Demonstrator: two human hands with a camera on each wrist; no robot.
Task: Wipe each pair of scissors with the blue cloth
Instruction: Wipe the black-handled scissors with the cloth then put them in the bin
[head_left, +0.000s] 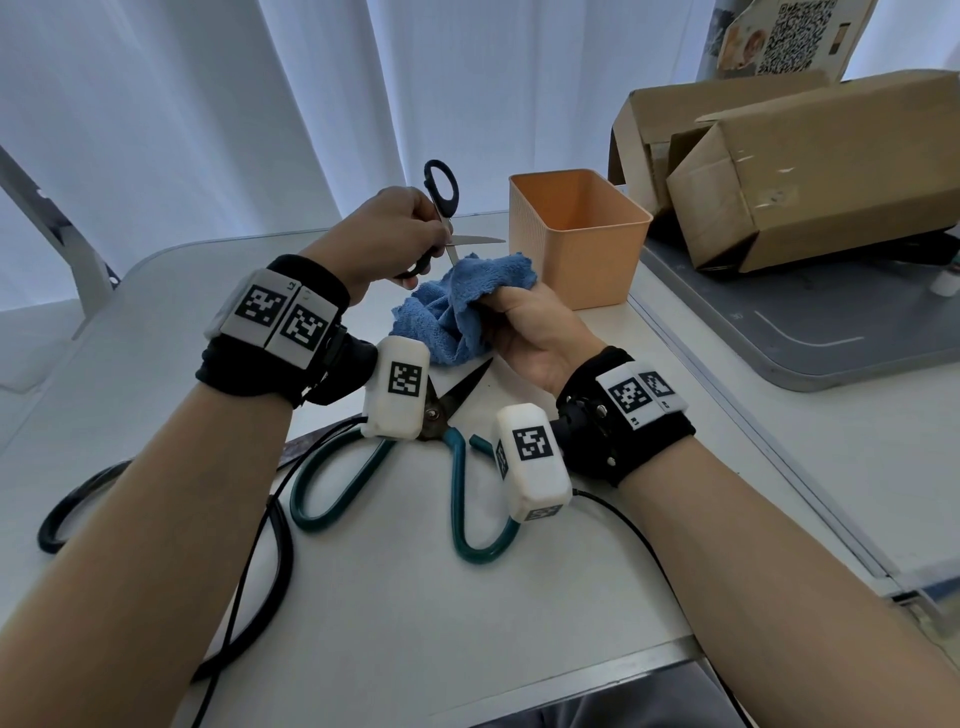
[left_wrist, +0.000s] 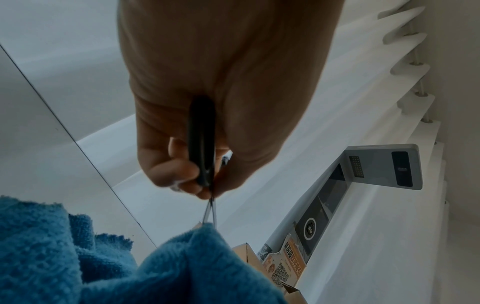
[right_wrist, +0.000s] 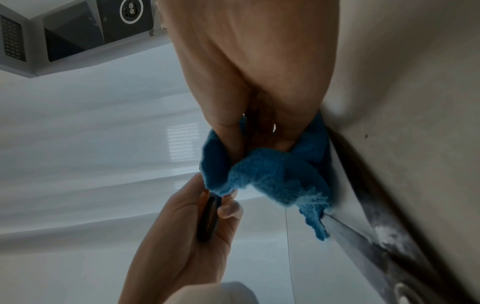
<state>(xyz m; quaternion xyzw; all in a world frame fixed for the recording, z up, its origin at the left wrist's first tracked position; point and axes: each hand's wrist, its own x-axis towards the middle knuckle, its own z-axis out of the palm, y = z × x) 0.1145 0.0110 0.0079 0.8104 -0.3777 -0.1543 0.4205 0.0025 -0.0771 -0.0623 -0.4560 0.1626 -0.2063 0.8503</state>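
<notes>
My left hand (head_left: 400, 234) grips the black-handled scissors (head_left: 441, 189) by the lower handle loop, holding them above the table with the blades spread apart. One blade (head_left: 478, 240) points right; the other dips into the blue cloth (head_left: 457, 306). My right hand (head_left: 524, 322) holds that cloth bunched up just below the scissors. The left wrist view shows the black handle (left_wrist: 202, 142) between my curled fingers and the cloth (left_wrist: 78, 257) under the blades. In the right wrist view the cloth (right_wrist: 272, 170) fills my fingers. Large green-handled scissors (head_left: 457, 467) lie on the table under my wrists.
An orange bin (head_left: 576, 239) stands right of the cloth. Cardboard boxes (head_left: 779, 171) rest on a grey tray (head_left: 810, 332) at the right. Another pair of black-handled scissors (head_left: 67, 514) lies at the left, and black cables (head_left: 260, 571) cross the white table (head_left: 415, 597).
</notes>
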